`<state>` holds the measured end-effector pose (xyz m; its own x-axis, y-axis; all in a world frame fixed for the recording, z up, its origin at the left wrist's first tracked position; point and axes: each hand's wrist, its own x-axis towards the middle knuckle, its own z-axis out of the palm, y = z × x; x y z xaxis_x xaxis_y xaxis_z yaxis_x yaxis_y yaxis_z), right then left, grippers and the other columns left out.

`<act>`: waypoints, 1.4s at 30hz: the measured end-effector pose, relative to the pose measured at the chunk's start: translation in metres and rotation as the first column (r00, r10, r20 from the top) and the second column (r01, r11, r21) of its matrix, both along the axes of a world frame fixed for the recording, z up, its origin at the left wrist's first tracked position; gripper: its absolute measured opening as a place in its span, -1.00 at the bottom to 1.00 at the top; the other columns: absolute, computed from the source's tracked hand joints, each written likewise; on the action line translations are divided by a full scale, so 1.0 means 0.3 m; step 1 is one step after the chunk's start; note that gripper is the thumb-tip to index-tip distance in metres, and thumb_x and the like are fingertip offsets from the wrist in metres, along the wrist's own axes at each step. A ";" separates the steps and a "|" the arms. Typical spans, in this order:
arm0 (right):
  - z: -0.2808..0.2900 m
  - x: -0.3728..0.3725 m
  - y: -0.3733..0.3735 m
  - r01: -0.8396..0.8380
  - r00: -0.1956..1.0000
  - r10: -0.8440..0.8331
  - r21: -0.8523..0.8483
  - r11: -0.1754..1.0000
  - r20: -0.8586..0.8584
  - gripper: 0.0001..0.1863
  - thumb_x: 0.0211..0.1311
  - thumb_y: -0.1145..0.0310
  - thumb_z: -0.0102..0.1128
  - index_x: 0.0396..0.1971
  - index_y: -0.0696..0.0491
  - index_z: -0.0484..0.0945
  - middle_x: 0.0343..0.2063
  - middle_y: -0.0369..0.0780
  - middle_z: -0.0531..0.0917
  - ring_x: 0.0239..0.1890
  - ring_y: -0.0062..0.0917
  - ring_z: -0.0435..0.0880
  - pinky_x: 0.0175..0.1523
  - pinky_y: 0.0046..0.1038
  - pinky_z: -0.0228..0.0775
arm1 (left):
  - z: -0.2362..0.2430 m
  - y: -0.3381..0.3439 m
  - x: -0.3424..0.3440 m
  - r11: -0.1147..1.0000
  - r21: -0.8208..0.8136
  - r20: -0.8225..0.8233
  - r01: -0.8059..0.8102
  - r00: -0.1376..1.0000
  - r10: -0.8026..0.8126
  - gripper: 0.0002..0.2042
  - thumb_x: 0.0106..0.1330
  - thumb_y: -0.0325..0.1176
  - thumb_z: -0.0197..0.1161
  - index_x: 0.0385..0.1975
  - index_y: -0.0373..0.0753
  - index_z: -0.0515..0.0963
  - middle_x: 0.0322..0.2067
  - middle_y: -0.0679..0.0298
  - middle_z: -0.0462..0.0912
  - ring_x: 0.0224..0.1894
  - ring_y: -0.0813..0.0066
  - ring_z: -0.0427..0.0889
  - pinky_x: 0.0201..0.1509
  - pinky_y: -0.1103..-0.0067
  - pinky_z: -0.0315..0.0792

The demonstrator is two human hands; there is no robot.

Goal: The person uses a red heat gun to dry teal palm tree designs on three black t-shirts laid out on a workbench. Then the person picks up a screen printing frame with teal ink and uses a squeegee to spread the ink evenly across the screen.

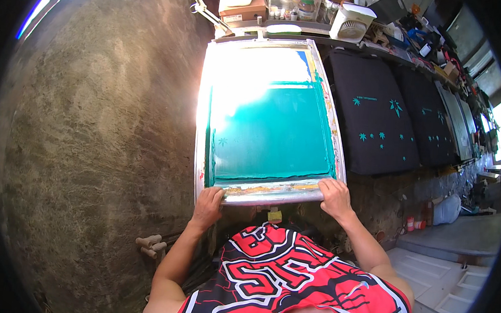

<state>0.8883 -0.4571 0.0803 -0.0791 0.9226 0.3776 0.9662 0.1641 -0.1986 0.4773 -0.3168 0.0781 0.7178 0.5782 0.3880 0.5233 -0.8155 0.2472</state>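
A screen printing frame with pale metal edges lies in front of me. Teal ink coats most of its mesh, and strong glare washes out the upper left part. At the near left corner my left hand is closed round the frame's near edge. My right hand grips the same edge at the near right corner, its fingers curled over the top. Whatever lies under the frame is hidden.
To the right, black fabric panels with teal leaf prints lie on boards in a row. A white fan, a cardboard box and jars stand on the far shelf. A bare, rough wall fills the left side.
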 end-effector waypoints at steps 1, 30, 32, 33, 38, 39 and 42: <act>-0.002 0.000 -0.011 -0.003 1.000 0.003 -0.005 1.000 -0.012 -0.65 -0.30 0.59 0.25 -0.33 0.14 0.60 -0.22 -0.13 0.68 -0.08 -0.30 0.67 0.00 -0.25 0.45 | -0.002 -0.006 -0.027 1.000 -0.011 0.047 0.016 0.999 -0.016 -0.48 -0.11 -0.68 0.25 -0.02 -0.30 0.47 -0.08 0.05 0.56 0.00 0.02 0.54 0.09 0.23 0.45; -0.379 0.313 0.056 0.453 0.471 -0.409 -0.183 0.872 -0.782 -0.60 0.40 0.35 0.06 0.08 0.30 0.56 -0.09 0.13 0.70 -0.01 -0.23 0.74 0.08 -0.35 0.50 | -0.196 0.201 -0.090 0.341 -0.867 0.186 -0.362 0.400 0.897 -0.64 0.39 -0.23 0.18 -0.41 -0.50 0.63 -0.53 0.18 0.63 -0.48 0.44 0.55 -0.35 0.42 0.39; -0.344 0.300 0.033 0.448 0.462 -0.405 -0.186 0.875 -0.789 -0.61 0.40 0.37 0.06 0.09 0.30 0.56 -0.08 0.13 0.70 0.00 -0.26 0.73 0.09 -0.37 0.49 | -0.188 0.188 -0.100 0.362 -0.873 0.225 -0.327 0.388 0.894 -0.64 0.40 -0.24 0.18 -0.44 -0.50 0.63 -0.54 0.21 0.61 -0.50 0.46 0.52 -0.38 0.43 0.37; -0.328 0.290 0.018 0.447 0.455 -0.407 -0.193 0.874 -0.792 -0.61 0.40 0.38 0.06 0.10 0.30 0.56 -0.07 0.12 0.70 0.02 -0.27 0.73 0.11 -0.38 0.49 | -0.185 0.182 -0.101 0.363 -0.877 0.238 -0.314 0.371 0.898 -0.64 0.40 -0.24 0.18 -0.46 -0.50 0.62 -0.54 0.23 0.60 -0.50 0.48 0.51 -0.40 0.44 0.36; -0.286 0.262 -0.005 0.503 0.477 -0.418 -0.150 0.851 -0.773 -0.61 0.38 0.43 0.06 0.11 0.31 0.55 0.01 0.08 0.69 0.08 -0.29 0.70 0.19 -0.41 0.45 | -0.218 0.191 -0.114 0.391 -0.869 0.266 -0.303 0.379 0.886 -0.62 0.44 -0.24 0.14 -0.50 -0.47 0.61 -0.59 0.28 0.56 -0.53 0.53 0.46 -0.43 0.47 0.32; -0.288 0.256 0.000 0.517 0.479 -0.440 -0.161 0.841 -0.760 -0.61 0.38 0.43 0.06 0.11 0.31 0.55 0.01 0.08 0.69 0.08 -0.29 0.70 0.20 -0.40 0.45 | -0.240 0.205 -0.115 0.414 -0.853 0.283 -0.317 0.385 0.879 -0.61 0.45 -0.24 0.14 -0.51 -0.46 0.60 -0.59 0.29 0.54 -0.54 0.54 0.45 -0.43 0.48 0.31; -0.300 0.248 0.013 0.545 0.459 -0.460 -0.168 0.821 -0.760 -0.59 0.35 0.42 0.06 0.11 0.31 0.55 0.01 0.08 0.69 0.09 -0.28 0.69 0.21 -0.40 0.44 | -0.311 0.246 -0.124 0.429 -0.858 0.297 -0.283 0.408 0.863 -0.62 0.46 -0.23 0.13 -0.51 -0.44 0.59 -0.61 0.33 0.51 -0.56 0.56 0.41 -0.46 0.50 0.28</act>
<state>0.9627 -0.4532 -0.0098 0.7318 0.6666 0.1419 0.3933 -0.2431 -0.8867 0.4400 -0.2429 -0.0152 -0.2081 0.9707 -0.1199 0.2297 0.1677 0.9587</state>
